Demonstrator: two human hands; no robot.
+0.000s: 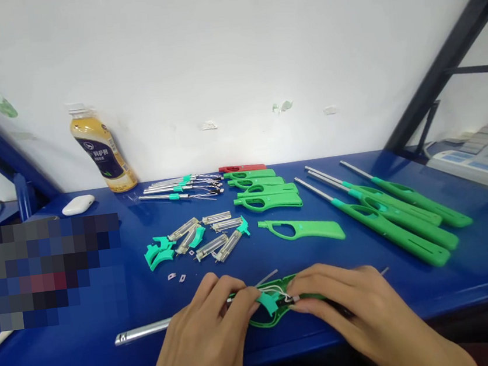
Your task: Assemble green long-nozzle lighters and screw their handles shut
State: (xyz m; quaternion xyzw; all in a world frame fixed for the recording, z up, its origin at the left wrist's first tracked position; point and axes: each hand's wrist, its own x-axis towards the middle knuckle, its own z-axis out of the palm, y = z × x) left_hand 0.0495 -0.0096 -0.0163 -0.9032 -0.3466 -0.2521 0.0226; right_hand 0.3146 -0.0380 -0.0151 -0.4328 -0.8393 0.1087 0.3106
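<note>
A half-assembled stick lighter lies low in front of me, its green shell half (266, 324) facing up and its metal tube (143, 331) pointing left. My left hand (209, 322) is closed around the tube end of the shell, fingertips at the teal trigger (268, 303). Over the handle, my right hand (354, 297) is closed, with thumb and forefinger pinching beside a small black part (287, 301). White wires (274, 289) run between the two hands. The fingers cover much of the shell's inside.
Behind lie clear fuel tanks (212, 247), teal triggers (159, 252), metal tubes with wires (164, 197), green shell halves (304, 230) and a red one (242, 168). Several assembled lighters (388, 231) lie right. A bottle (103, 152) and white case (78, 205) stand left. A blurred patch hides the far left.
</note>
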